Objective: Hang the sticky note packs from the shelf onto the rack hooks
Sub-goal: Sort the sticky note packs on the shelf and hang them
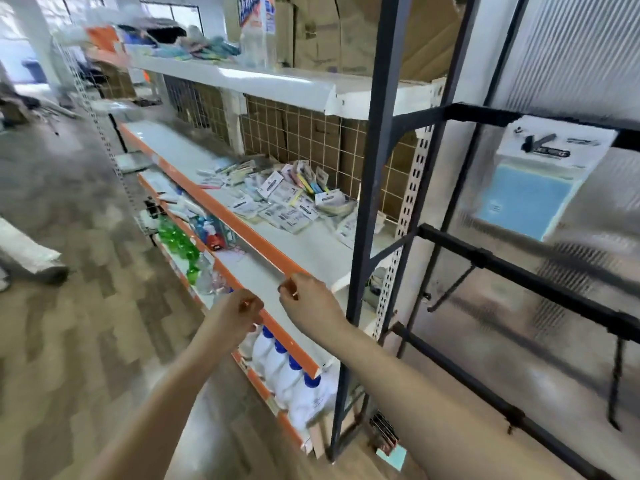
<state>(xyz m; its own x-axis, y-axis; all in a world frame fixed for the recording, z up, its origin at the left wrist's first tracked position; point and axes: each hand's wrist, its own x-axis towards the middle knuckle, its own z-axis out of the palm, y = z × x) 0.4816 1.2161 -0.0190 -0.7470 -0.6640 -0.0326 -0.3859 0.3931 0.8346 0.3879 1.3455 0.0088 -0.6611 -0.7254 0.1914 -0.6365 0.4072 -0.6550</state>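
Observation:
A heap of sticky note packs [287, 199] lies on the white shelf with the orange front edge [242, 230], towards its far right end. One pack with a blue pad [530, 188] hangs on the black rack [519, 268] at the right. Bare black hooks [450, 289] stick out from the rack's lower bars. My left hand [242, 308] and my right hand [304, 296] hover side by side at the shelf's near front edge, fingers loosely curled, holding nothing. The whole view is motion-blurred.
A dark metal upright [370, 202] stands between shelf and rack. White bottles with blue caps [287, 368] and green bottles [176, 237] fill the lower shelves. Cardboard boxes [363, 32] sit on top. A blue pack [393, 457] lies on the wooden floor by the rack's foot.

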